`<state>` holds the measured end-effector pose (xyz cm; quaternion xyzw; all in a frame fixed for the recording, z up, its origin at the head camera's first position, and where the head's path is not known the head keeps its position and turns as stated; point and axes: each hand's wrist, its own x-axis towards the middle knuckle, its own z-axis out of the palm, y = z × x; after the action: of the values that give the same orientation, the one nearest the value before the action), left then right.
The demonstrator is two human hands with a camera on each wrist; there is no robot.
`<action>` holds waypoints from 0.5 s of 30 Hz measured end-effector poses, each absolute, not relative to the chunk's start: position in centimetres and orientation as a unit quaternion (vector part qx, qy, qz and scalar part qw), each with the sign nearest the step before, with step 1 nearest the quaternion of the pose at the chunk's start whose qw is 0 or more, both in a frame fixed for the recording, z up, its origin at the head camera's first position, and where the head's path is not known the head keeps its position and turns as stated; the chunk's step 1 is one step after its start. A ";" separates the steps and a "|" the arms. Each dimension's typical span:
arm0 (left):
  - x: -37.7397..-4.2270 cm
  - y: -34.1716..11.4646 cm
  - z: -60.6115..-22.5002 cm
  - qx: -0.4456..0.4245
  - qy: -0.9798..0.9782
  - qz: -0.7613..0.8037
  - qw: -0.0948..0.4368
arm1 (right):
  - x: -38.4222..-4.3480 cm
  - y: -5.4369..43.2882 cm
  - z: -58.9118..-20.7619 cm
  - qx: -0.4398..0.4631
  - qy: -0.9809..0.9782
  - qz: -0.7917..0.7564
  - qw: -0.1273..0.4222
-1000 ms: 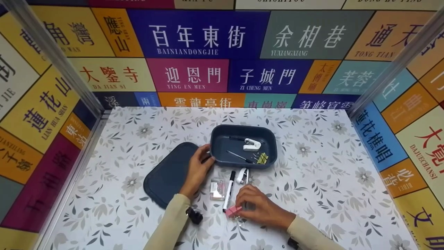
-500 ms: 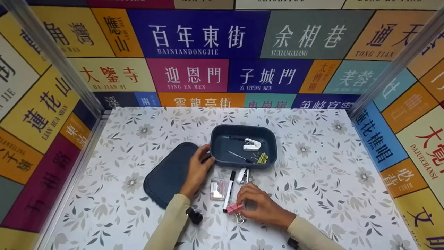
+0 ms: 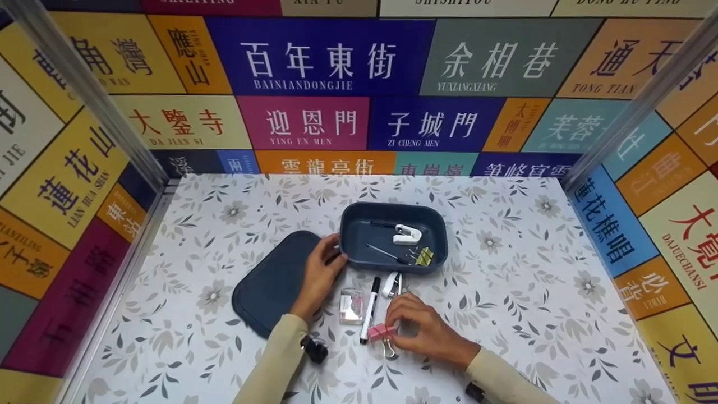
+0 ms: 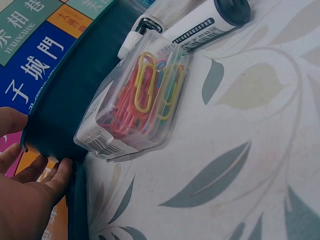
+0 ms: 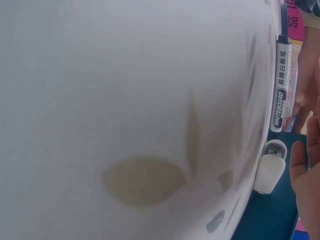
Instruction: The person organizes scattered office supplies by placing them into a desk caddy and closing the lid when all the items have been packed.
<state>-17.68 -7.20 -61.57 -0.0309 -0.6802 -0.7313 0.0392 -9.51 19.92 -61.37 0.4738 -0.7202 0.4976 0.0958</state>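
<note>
At the front left corner of a dark blue box (image 3: pixel 343 224), my left hand (image 3: pixel 322 272) holds the wall and rim with thumb and fingers; the left wrist view shows its fingertips against the wall. My right hand (image 3: pixel 423 328) pinches a pink binder clip (image 3: pixel 381 332) by one end, its wire handle pointing toward me. The clip overlaps the lower end of a whiteboard marker (image 3: pixel 370 311). In the right wrist view the clip does not show. Left of the marker lies a clear case of colored paper clips (image 4: pixel 142 97). A small white stapler-like item (image 5: pixel 271 167) lies close to the box.
Inside the box are another white stapler-like item (image 3: pixel 408 234), a yellow binder clip (image 3: pixel 424 256) and thin dark pens (image 3: pixel 390 253). The dark blue lid (image 3: pixel 269 280) lies on the flowered tabletop (image 3: pixel 527 292) under the left forearm. Printed panels (image 3: pixel 314 62) surround the back and sides.
The pink binder clip has turned in my right hand's fingers and its wire handle now shows plainly. The right hand has shifted slightly right. The left hand has stayed at the box.
</note>
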 end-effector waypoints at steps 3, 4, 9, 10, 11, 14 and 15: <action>-17.7 -7.2 -61.6 -0.030 -0.679 -0.733 0.039 | -9.7 20.0 -61.1 0.470 -0.723 0.495 0.104; -17.7 -7.2 -61.6 -0.031 -0.678 -0.733 0.039 | -9.8 20.0 -61.1 0.470 -0.723 0.494 0.107; -17.7 -7.3 -61.4 -0.032 -0.683 -0.729 0.035 | -10.2 20.0 -60.6 0.469 -0.721 0.496 0.118; -17.6 -7.3 -61.4 -0.033 -0.685 -0.727 0.035 | -10.2 20.0 -60.5 0.469 -0.721 0.496 0.118; -17.6 -7.3 -61.4 -0.032 -0.684 -0.728 0.035 | -10.2 20.0 -60.3 0.468 -0.722 0.496 0.117; -17.6 -7.3 -61.3 -0.031 -0.685 -0.727 0.032 | -10.3 20.1 -59.9 0.466 -0.724 0.495 0.115; -17.6 -7.2 -61.3 -0.030 -0.684 -0.728 0.031 | -10.3 20.1 -59.8 0.465 -0.725 0.495 0.114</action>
<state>-17.58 -7.25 -61.33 -0.0304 -0.6839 -0.7283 0.0311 -10.28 20.14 -59.82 0.4654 -0.7248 0.4950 0.1144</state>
